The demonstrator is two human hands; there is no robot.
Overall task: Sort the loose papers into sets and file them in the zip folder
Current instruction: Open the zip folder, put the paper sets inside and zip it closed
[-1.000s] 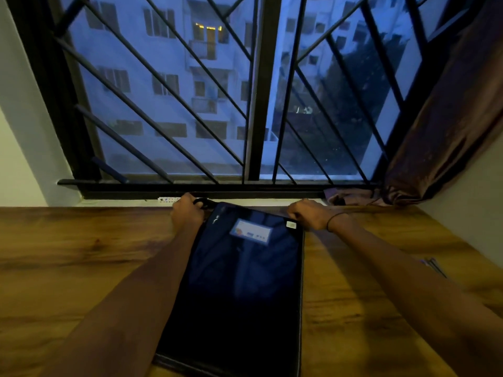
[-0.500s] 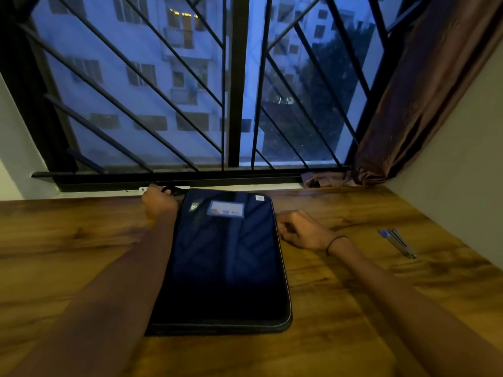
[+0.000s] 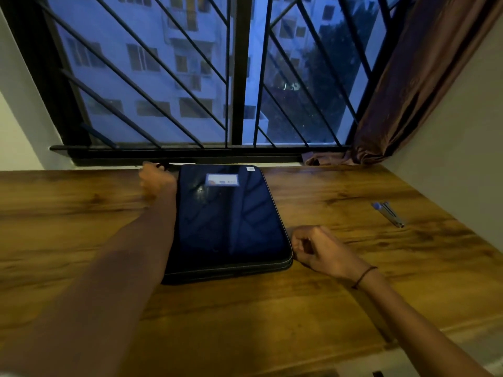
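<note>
1. Dark zip folder flat on wooden table, long axis toward the window, lying between the 2 hands.
2. Left hand at the folder's far left corner, fingers curled round a dark strap or pull tab; exact item too dim to tell. Forearm along the folder's left edge.
3. Right hand touching the folder's near right corner, fingers curled in a pinch at the zip edge; zip pull itself not visible, so hold uncertain. Dark band on that wrist.
4. Pale label on the folder top, just right of the left hand.
5. Blue pen well right of the right hand, farther back on the table.
6. Brown curtain bunched beyond the pen, against the barred window.
</note>
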